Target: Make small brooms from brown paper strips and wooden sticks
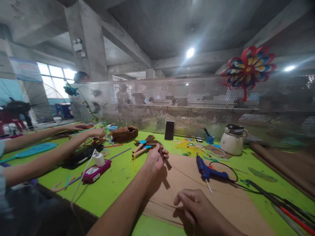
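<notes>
My left hand (157, 159) is closed around a dark brown folded strip (168, 163), whose end sticks out below the fingers. Just behind that hand lie brown craft pieces (147, 140) with tan rolled tubes (140, 152) and blue bows; whether they join the held strip is hidden. Nearer to me, my right hand (193, 205) hovers over a sheet of brown cardboard (236, 200), thumb and forefinger pinched together. A faint thin strand seems to run up from those fingertips, too fine to name. A blue glue gun (211, 172) rests on the cardboard to the right.
A co-worker's arms (46, 157) reach in from the left. On the green table stand a purple power strip (96, 172), brown pouch (125, 133), phone (169, 130) and white kettle (231, 141). Black-handled tools (268, 193) lie at right. A perforated metal screen (197, 108) stands behind.
</notes>
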### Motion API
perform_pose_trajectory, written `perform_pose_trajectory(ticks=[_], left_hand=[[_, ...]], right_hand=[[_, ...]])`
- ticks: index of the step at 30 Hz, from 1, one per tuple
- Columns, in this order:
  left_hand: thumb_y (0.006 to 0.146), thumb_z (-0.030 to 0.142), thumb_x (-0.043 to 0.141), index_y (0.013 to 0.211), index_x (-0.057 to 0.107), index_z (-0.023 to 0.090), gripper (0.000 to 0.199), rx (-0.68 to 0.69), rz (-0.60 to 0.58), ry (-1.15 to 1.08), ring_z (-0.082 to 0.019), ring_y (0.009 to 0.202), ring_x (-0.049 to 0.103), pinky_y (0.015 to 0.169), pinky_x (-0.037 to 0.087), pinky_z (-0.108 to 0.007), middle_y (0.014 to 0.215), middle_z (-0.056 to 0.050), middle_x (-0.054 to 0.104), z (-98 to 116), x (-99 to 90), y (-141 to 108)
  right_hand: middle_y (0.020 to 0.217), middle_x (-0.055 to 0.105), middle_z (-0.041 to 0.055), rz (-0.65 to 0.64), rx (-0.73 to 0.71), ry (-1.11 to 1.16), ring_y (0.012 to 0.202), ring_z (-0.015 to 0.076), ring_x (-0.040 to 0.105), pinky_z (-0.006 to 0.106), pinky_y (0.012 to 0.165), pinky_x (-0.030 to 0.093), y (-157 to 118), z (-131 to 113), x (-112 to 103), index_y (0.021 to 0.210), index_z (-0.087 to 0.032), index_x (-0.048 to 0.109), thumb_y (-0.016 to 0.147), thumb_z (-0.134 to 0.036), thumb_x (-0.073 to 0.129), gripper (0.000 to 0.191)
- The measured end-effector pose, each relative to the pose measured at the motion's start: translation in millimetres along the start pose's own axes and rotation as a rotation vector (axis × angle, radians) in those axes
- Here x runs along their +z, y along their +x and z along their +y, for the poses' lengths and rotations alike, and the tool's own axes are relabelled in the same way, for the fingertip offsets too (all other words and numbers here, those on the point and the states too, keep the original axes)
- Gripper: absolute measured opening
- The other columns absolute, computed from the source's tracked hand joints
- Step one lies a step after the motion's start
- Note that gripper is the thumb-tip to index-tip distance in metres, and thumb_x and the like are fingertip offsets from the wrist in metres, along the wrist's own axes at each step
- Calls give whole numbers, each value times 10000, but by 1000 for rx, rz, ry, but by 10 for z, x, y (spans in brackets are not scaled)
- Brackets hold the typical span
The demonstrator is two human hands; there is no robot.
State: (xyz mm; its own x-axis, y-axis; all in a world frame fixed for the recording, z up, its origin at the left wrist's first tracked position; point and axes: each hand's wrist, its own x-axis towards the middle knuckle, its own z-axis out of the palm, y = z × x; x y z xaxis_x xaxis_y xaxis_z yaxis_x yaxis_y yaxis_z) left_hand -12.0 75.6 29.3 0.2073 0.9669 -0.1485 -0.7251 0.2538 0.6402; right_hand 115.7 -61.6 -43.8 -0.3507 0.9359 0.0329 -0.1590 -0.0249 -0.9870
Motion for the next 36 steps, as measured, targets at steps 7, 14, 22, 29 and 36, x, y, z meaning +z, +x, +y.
perform_pose_trajectory(ticks=[7, 14, 22, 29, 36], left_hand=[[949, 308, 324, 724, 376, 170, 269, -30, -10, -66, -60, 416, 349, 375, 286, -160, 582, 31, 368, 90, -73, 63], [953, 256, 310, 715, 367, 165, 261, -88, 2, -95, -51, 415, 353, 358, 262, -137, 581, 37, 344, 187, -103, 74], [944, 232, 326, 711, 363, 173, 243, -202, -9, -101, -48, 393, 325, 338, 259, -130, 570, 49, 328, 214, -118, 84], [932, 208, 331, 718, 367, 175, 219, -298, -2, -89, -52, 384, 330, 324, 246, -128, 565, 55, 311, 193, -156, 143], [931, 204, 335, 724, 360, 178, 210, -291, -2, -85, -49, 377, 311, 319, 239, -130, 560, 61, 300, 189, -152, 129]], right_hand=[[334, 342, -97, -15, 28, -293, 320, 52, 256, 208, 428, 275, -68, -167, 61, 733, -128, 586, 712, -769, 408, 666], [337, 326, -91, -60, 45, -385, 320, 66, 264, 202, 385, 192, -106, -187, 92, 758, -120, 594, 716, -789, 345, 714], [380, 334, -82, -90, 60, -462, 350, 66, 279, 190, 373, 195, -166, -217, 177, 775, -100, 621, 809, -596, 405, 542], [421, 381, -65, -55, -59, -589, 394, 64, 329, 192, 437, 247, -211, -163, 241, 744, -105, 651, 853, -375, 419, 372], [428, 388, -55, -77, -42, -565, 377, 65, 320, 191, 410, 237, -224, -210, 286, 747, -84, 654, 837, -404, 402, 417]])
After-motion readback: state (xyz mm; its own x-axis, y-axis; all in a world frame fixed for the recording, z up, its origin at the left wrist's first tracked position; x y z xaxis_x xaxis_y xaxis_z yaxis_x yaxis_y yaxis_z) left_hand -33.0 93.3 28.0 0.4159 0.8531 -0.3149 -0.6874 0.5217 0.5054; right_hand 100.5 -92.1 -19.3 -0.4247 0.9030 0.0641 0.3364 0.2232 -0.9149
